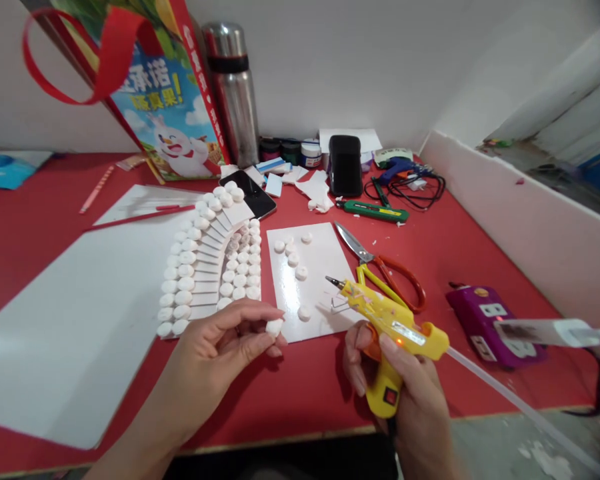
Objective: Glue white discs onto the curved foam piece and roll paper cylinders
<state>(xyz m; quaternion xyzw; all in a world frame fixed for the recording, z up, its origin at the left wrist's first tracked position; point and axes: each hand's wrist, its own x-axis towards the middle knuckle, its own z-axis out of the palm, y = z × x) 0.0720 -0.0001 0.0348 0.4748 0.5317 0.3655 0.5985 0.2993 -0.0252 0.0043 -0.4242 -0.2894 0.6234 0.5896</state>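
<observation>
Between thumb and fingers, my left hand pinches a small white disc above the table's front part. My right hand is wrapped round the handle of a yellow hot glue gun, its metal nozzle pointing up and left. A clear glue stick sticks out of its back end. Beyond my left hand stands a curved white model, with grey-edged steps and rows of white discs along both sides. Several loose discs lie on a glossy white card between the model and the gun.
Scissors and a green utility knife lie beyond the glue gun. A purple power block is at the right. White board covers the left side. A steel flask and a gift bag stand at the back.
</observation>
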